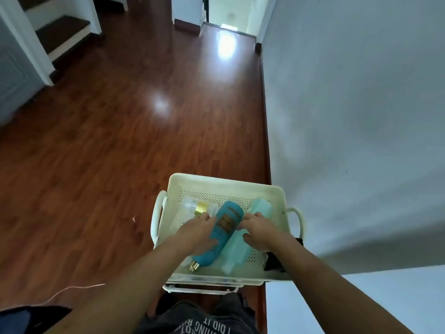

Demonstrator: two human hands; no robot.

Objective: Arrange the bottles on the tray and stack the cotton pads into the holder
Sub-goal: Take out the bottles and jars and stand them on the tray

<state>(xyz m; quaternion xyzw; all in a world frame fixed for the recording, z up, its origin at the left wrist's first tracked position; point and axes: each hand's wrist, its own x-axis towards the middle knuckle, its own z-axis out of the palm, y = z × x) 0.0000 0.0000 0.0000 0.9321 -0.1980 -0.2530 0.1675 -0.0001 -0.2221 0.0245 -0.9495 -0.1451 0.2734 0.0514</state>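
A cream perforated tray [216, 183] with side handles stands in front of me. A teal bottle [222, 233] with a brown label and a gold cap lies slanted in its middle. My left hand [196, 231] grips that bottle from the left. A pale mint bottle [240, 247] lies alongside it on the right, and my right hand [260, 231] rests on it with fingers curled around it. A small clear bottle with a gold band [199, 207] lies at the tray's back left, partly hidden by my left hand.
The tray sits on a white cart next to the grey wall [361, 116] on the right. A dark object [273, 261] lies at the tray's front right corner. Red-brown wooden floor [108, 141] stretches left, with stairs [60, 32] at the far left. A thin cable [72, 289] runs across the floor.
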